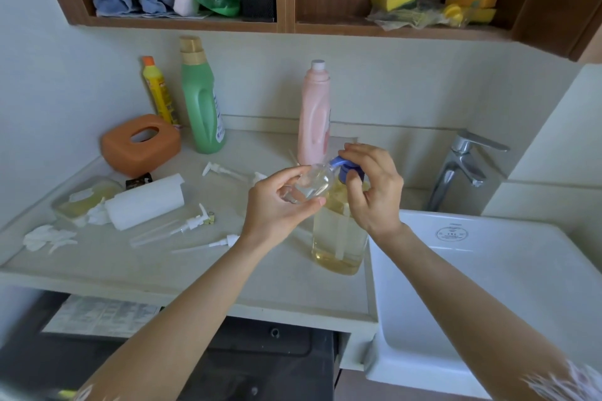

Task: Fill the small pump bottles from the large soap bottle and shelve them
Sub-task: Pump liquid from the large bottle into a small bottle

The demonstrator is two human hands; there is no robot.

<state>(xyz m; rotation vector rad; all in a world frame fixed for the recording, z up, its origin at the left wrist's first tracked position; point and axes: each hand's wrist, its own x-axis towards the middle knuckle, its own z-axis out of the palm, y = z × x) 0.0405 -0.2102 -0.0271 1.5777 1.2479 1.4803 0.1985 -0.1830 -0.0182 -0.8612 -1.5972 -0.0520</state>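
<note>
The large soap bottle [338, 238] stands on the counter by the sink, holding pale yellow liquid, with a blue pump head [346, 166] on top. My left hand [280, 205] grips a small clear bottle [309, 184], tilted with its mouth up against the blue pump's spout. My right hand [371, 185] is curled over the blue pump head, fingers on it. Several white pump tops with dip tubes [192, 223] lie loose on the counter to the left.
A pink bottle [314, 114], green bottle [202, 98] and yellow bottle [159, 91] stand at the back wall. An orange tissue box [140, 143], paper roll [146, 202] and soap dish [81, 198] lie left. White sink [488, 270] and tap [462, 166] at right. Wooden shelves [283, 24] hang above.
</note>
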